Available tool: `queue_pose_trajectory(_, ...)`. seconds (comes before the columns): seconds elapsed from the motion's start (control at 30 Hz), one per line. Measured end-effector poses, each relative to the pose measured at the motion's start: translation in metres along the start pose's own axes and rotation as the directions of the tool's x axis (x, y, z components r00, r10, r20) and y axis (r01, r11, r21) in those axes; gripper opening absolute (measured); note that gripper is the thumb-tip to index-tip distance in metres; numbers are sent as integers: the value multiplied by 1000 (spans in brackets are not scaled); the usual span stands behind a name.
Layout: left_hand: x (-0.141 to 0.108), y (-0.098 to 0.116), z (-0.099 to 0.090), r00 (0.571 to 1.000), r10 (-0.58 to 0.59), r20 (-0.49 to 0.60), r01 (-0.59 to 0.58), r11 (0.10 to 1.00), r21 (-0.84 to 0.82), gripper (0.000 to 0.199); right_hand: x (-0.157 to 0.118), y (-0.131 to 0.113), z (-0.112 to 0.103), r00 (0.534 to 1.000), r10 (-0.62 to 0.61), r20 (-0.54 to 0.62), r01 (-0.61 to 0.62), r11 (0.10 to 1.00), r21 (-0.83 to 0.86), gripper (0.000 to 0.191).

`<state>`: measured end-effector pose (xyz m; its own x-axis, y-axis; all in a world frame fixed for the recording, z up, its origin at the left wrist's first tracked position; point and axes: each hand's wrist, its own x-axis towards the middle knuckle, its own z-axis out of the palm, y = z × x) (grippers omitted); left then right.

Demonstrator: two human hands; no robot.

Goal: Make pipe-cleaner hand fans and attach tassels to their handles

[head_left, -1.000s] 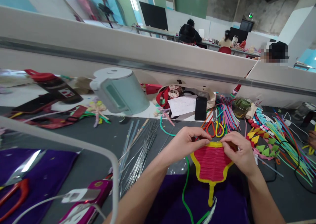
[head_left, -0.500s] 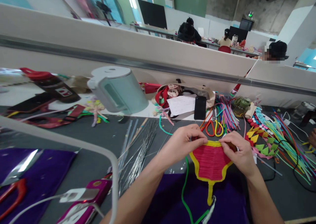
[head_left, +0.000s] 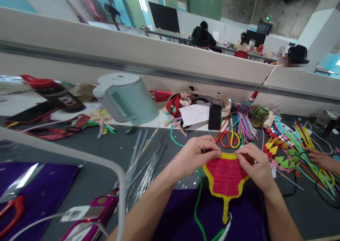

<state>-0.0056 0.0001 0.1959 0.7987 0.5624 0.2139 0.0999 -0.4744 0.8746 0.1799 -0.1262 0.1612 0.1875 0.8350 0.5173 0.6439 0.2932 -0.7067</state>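
A red ribbed piece (head_left: 225, 177) with a yellow border and a yellow stem at its bottom hangs between my hands, above a dark purple cloth (head_left: 183, 216). My left hand (head_left: 199, 154) pinches the upper left of its yellow top edge between thumb and fingers. The upper right of that edge is pinched by my right hand (head_left: 253, 161). A green fuzzy strip (head_left: 198, 205) curves down on the left of the piece. Near the stem's lower end is a whitish tassel (head_left: 226, 228).
Behind my hands lie orange and yellow scissors (head_left: 234, 139), colourful pipe cleaners (head_left: 243, 122) and a black phone (head_left: 214, 117). A pale kettle (head_left: 127, 99) stands back left; silver wires (head_left: 152, 163) lie left. Another person's hand (head_left: 321, 159) reaches in at the right.
The other person's hand has come further in from the right, over the yellow and green strips. My hands keep their pinch on the piece, with hardly any shift.
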Motion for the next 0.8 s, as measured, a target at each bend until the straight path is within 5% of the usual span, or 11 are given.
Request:
queue_pose_trajectory(0.33,3,2,4,1000,-8,16,9,1000,-16,18,5,-4,2,972,230,44,-234,967,106,10)
queue_pose_trajectory(0.63,-1,-3,6,998,-14,-66,16,1000,24,17,6,-1,3,974,223,27,-224,968,112,9)
queue_pose_trajectory(0.8,-12,-10,4,987,-105,-119,95,991,-90,17,4,0,3,972,235,9,-234,964,129,9)
